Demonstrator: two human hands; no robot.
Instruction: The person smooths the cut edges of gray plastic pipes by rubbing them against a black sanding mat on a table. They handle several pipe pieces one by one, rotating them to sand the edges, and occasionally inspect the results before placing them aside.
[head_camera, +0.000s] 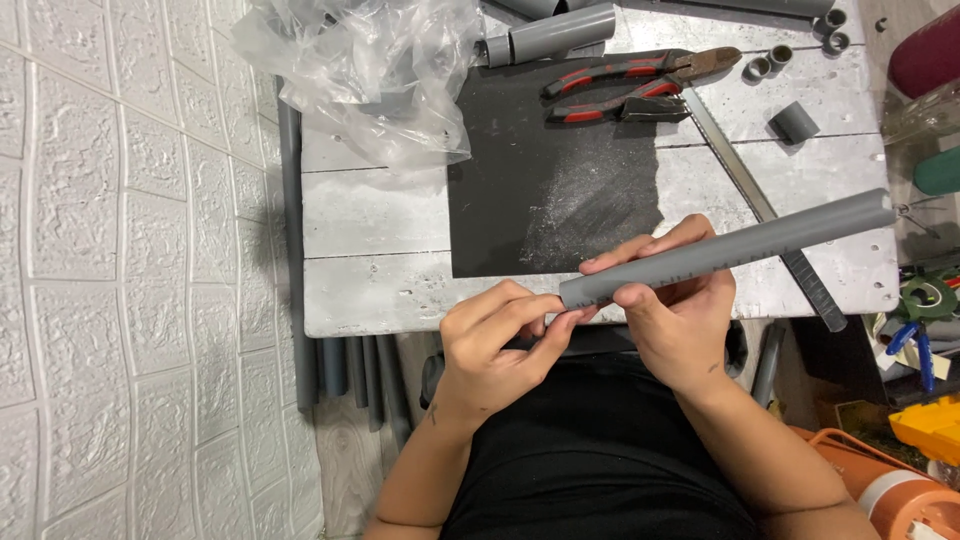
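My right hand (675, 310) grips a grey plastic pipe (790, 238) near its left end; the pipe slants up to the right over the white worktable (370, 215). My left hand (495, 345) pinches something small and dark against the pipe's left end (570, 295); I cannot tell what it is. Both hands hover at the table's near edge, just in front of a black mat (540, 190) dusted with pale powder.
Red-and-black pliers (630, 85) lie at the mat's far edge. A crumpled clear plastic bag (360, 70), pipe fittings (550, 33), short pipe rings (770, 62), a coupling (795, 122) and a metal ruler (760, 205) rest on the table. Long pipes (345, 365) lean below.
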